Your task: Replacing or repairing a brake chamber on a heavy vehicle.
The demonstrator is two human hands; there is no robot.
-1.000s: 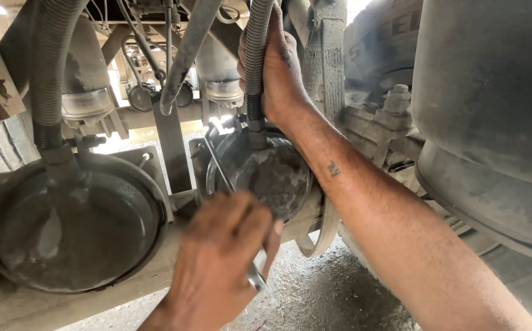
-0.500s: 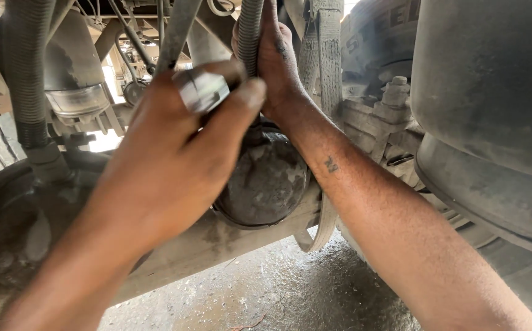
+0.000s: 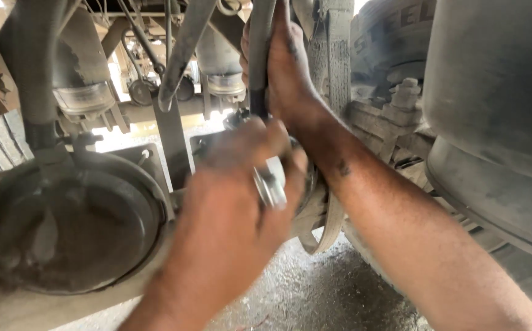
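The left hand grips a metal wrench, its length running roughly upright. The right hand clasps a vertical black hose.

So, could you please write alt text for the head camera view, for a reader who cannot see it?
Under a dusty vehicle, the right hand wraps around a dark hose that runs down to a round chamber, while the blurred left hand holds a shiny metal tool just below it. A second round chamber sits to the left and a large air bag to the right.

No packages, labels, signs or screens are in view.
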